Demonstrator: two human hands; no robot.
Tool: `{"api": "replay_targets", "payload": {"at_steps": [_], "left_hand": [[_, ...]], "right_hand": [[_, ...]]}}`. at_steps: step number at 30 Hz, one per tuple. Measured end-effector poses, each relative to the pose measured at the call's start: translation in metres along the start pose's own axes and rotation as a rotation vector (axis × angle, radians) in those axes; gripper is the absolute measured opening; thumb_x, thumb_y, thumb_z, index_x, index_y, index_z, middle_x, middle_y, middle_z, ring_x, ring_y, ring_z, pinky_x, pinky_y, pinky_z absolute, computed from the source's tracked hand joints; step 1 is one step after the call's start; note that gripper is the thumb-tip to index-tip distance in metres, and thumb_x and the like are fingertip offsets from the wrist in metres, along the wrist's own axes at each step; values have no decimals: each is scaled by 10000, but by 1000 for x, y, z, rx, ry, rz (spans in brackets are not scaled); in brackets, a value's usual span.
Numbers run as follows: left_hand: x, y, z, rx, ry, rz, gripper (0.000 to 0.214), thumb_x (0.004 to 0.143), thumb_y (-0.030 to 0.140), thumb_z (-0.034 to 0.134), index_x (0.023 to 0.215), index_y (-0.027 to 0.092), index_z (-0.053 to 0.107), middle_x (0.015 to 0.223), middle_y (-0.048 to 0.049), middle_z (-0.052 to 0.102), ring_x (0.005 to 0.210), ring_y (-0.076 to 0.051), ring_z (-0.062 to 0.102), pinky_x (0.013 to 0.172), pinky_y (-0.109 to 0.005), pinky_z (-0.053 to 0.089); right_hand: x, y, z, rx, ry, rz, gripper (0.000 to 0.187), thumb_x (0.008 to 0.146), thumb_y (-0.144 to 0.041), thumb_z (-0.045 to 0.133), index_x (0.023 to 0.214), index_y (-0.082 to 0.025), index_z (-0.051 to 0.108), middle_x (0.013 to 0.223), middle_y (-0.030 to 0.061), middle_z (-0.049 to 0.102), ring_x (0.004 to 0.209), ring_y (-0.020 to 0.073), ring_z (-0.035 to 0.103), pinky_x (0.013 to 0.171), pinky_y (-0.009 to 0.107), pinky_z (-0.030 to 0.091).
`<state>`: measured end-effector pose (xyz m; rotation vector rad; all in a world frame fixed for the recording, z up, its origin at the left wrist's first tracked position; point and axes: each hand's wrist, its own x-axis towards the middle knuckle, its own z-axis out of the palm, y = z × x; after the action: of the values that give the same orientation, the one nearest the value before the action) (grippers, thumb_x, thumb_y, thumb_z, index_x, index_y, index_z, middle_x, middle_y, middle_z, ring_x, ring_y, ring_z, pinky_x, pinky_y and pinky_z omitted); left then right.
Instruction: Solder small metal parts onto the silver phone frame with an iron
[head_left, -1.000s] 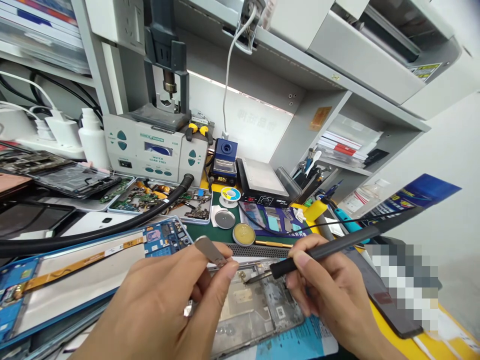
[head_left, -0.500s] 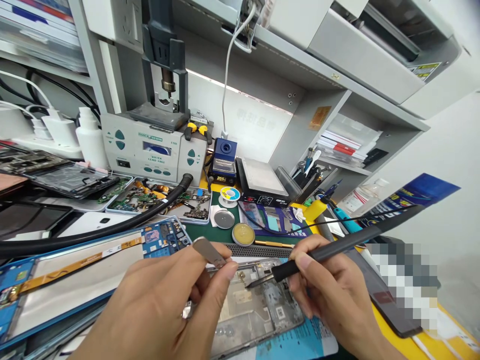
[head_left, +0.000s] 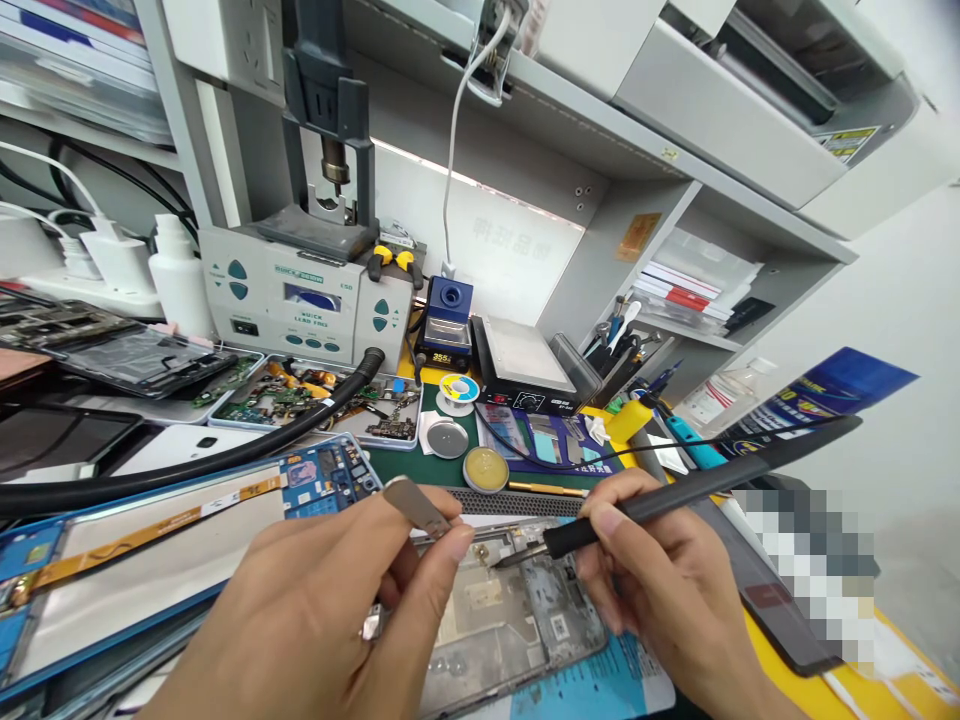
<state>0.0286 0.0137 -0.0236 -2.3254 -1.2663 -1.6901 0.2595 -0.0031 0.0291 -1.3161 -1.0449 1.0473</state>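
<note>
My left hand [head_left: 322, 600] is closed, thumb and fingers pinching a pair of metal tweezers [head_left: 409, 500]. Their broad flat end sticks up to the left, while the tips are hidden by my fingers. In my right hand [head_left: 660, 570] is a soldering iron [head_left: 720, 482], held like a pen by its black handle. The iron's thin tip points left, at or just over a small brassy spot near the top of a bare metal phone frame [head_left: 517, 640]. Whether it touches cannot be made out. The frame lies flat between both hands, partly covered by the left one.
A blue phone housing [head_left: 150, 560] lies at left, with a black hose [head_left: 225, 462] behind it. A flux tin [head_left: 485, 468] and a solder spool [head_left: 458, 390] stand beyond the frame. Farther back are the rework station [head_left: 300, 335] and a soldering controller [head_left: 446, 350]. A dark phone [head_left: 780, 610] lies right.
The soldering iron's tip has shifted very slightly up on the frame. Both hands stay nearly in place with the same grips.
</note>
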Motion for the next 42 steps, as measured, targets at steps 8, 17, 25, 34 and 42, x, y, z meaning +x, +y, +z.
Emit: {"api": "replay_targets", "payload": {"at_steps": [8, 17, 25, 34, 42], "left_hand": [[-2, 0, 0, 1, 3, 0, 106, 1163, 324, 578, 1138, 358, 676, 881, 136, 866, 610, -130, 814, 581, -286, 626], [-1, 0, 0, 8, 3, -8, 112, 1167, 331, 569, 1140, 362, 673, 912, 130, 875, 612, -134, 818, 588, -284, 648], [0, 1, -2, -2, -2, -8, 106, 1175, 351, 574, 1147, 353, 676, 884, 128, 862, 604, -121, 809, 582, -268, 640], [-2, -1, 0, -23, -5, 8, 99, 1168, 343, 579, 1129, 352, 669, 885, 125, 868, 590, -130, 807, 543, -279, 631], [-1, 1, 0, -22, 3, 2, 91, 1156, 344, 593, 1118, 360, 675, 894, 130, 871, 584, -135, 808, 529, -284, 639]], "right_hand": [[-1, 0, 1, 27, 17, -10, 566, 760, -638, 1063, 818, -193, 718, 513, -37, 680, 382, 50, 507, 429, 137, 337], [-2, 3, 1, 18, 8, -29, 561, 771, -640, 1060, 829, -191, 729, 527, -28, 695, 396, 56, 509, 436, 142, 352], [-3, 4, 2, 33, -6, -35, 546, 785, -629, 1057, 822, -192, 732, 523, -38, 681, 402, 55, 521, 433, 129, 382], [-2, 4, 0, 31, 14, -24, 554, 774, -639, 1058, 829, -196, 729, 539, -16, 715, 395, 68, 524, 421, 147, 385], [-5, 7, 0, -14, 16, -77, 519, 806, -643, 1036, 822, -203, 762, 564, -22, 713, 416, 71, 545, 439, 152, 392]]}}
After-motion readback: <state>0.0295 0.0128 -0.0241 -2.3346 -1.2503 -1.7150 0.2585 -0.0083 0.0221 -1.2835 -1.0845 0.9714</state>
